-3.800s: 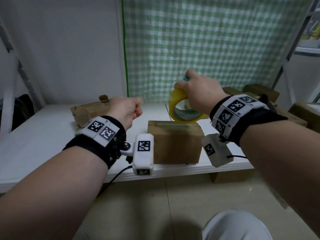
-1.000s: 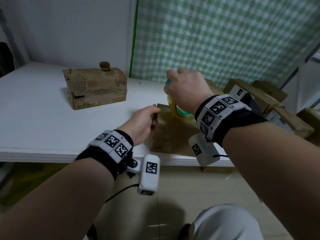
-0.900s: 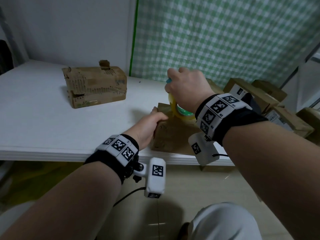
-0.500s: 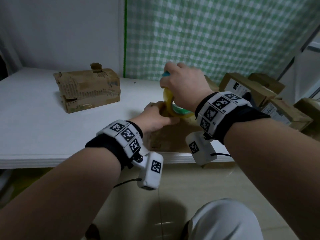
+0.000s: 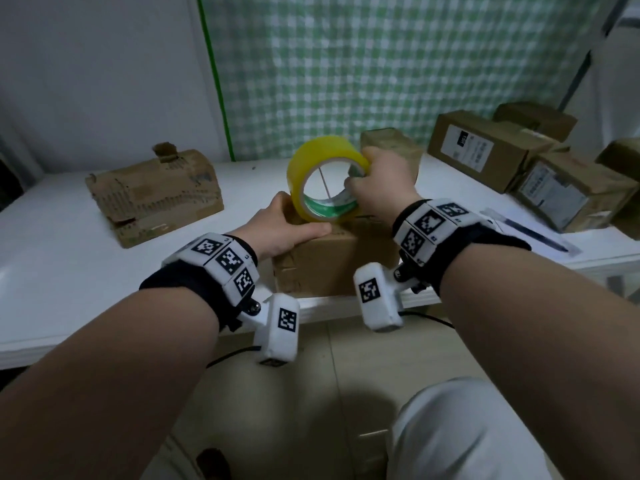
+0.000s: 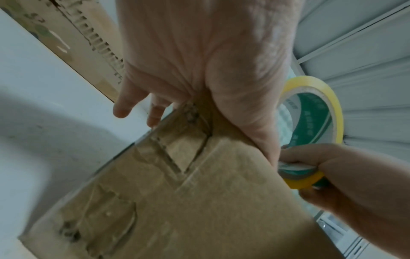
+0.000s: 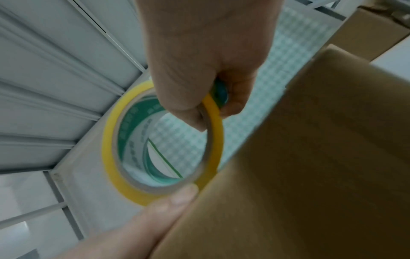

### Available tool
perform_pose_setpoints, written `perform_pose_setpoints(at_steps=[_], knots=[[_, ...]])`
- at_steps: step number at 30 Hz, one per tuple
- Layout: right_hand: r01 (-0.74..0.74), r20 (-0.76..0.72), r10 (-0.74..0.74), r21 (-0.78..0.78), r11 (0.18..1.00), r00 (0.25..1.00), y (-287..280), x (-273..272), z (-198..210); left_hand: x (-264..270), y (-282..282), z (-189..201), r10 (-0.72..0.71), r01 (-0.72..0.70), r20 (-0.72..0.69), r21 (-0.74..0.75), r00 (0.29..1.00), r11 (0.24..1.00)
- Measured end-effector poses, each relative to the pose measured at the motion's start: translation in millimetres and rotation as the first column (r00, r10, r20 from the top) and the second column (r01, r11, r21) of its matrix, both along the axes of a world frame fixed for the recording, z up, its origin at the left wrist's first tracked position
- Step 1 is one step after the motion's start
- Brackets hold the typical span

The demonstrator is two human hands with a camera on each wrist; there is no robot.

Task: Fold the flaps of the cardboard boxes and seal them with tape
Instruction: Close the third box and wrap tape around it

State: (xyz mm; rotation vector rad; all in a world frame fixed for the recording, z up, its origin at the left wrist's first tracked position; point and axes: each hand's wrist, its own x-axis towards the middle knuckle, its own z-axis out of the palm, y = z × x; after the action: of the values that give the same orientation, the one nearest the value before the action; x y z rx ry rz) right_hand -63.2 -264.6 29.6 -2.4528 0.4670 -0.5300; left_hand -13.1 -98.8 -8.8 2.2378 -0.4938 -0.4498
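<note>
A closed brown cardboard box (image 5: 332, 268) stands at the front edge of the white table (image 5: 69, 271). My left hand (image 5: 291, 223) holds its top left corner, with the thumb lying along the top front edge and the fingers hanging over the left side (image 6: 137, 105). A yellow tape roll (image 5: 308, 168) with a green core stands upright on the box top. My right hand (image 5: 374, 181) pinches the roll's right rim. In the right wrist view the roll (image 7: 111, 143) nearly meets my left thumb (image 7: 173, 198) beside the box (image 7: 310, 157).
A torn, crushed cardboard box (image 5: 156, 199) lies at the left back. Several labelled boxes (image 5: 485, 150) crowd the right end, and another box (image 5: 391, 143) is behind my right hand. A blue pen (image 5: 530, 232) lies at the right. A green checked curtain (image 5: 398, 64) hangs behind.
My left hand moved from the box's side up onto its top left corner. My right hand turned the roll so its opening faces me and set it on the box top.
</note>
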Motion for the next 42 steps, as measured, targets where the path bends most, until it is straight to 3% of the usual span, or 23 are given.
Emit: perform_pose_setpoints(at_steps=[3,7,13,17,37,42], knots=[[0.000,-0.007,-0.001,-0.082,0.997,1.000,-9.6,-9.2,15.5,-2.5,-1.9,3.9,0.000,-0.001,0.018,0.062,1.000,0.998],[0.103,-0.039,-0.115,-0.233,0.967,0.993,-42.8,-38.5,31.9,-5.6,-3.7,6.5,0.008,-0.008,0.001,0.090,1.000,0.996],[0.091,-0.097,-0.159,-0.498,0.863,0.982,-57.9,-54.1,44.5,-4.8,-9.5,9.0,-0.012,0.013,-0.011,0.144,1.000,0.990],[0.083,-0.133,-0.223,-0.656,0.750,0.966,-68.7,-58.6,47.6,-6.4,-12.7,9.2,-0.006,0.009,-0.018,0.143,1.000,0.990],[-0.046,-0.273,-0.237,-0.740,0.671,0.932,-68.6,-64.3,34.7,-2.3,-13.0,12.5,-0.028,0.026,0.007,0.201,1.000,0.979],[-0.081,-0.336,-0.271,-0.749,0.658,0.902,-70.3,-66.3,11.6,-1.8,-13.8,12.0,-0.040,0.037,0.010,0.251,0.999,0.967]])
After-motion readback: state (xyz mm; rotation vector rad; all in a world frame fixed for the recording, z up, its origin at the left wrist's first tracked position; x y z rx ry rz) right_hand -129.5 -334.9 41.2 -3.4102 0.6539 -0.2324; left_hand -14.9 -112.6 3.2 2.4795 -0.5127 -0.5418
